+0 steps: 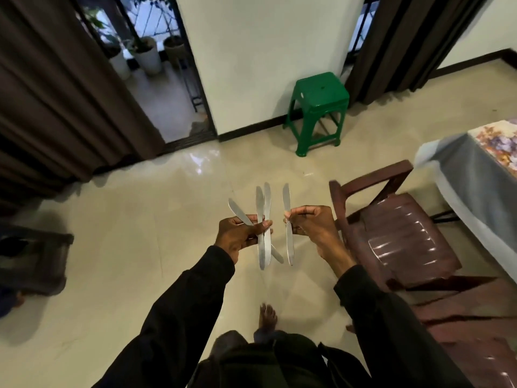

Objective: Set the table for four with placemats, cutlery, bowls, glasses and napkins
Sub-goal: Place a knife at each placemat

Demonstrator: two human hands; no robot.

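Observation:
My left hand (237,236) grips three steel table knives (263,208) at their middles; two stand nearly upright side by side and one slants off to the left. Just to its right, my right hand (310,222) pinches a single knife (287,200) upright by its middle, apart from the bundle. Both hands are held out over the floor in front of me. At the right edge is the table (461,175) under a grey cloth, with a flowered placemat (500,144) on its corner.
A dark red plastic chair (397,233) stands right of my hands, beside the table. A green plastic stool (319,107) sits against the far wall. Brown curtains hang at left and back right. A low dark stool (36,256) is at left. Bare tiled floor lies ahead.

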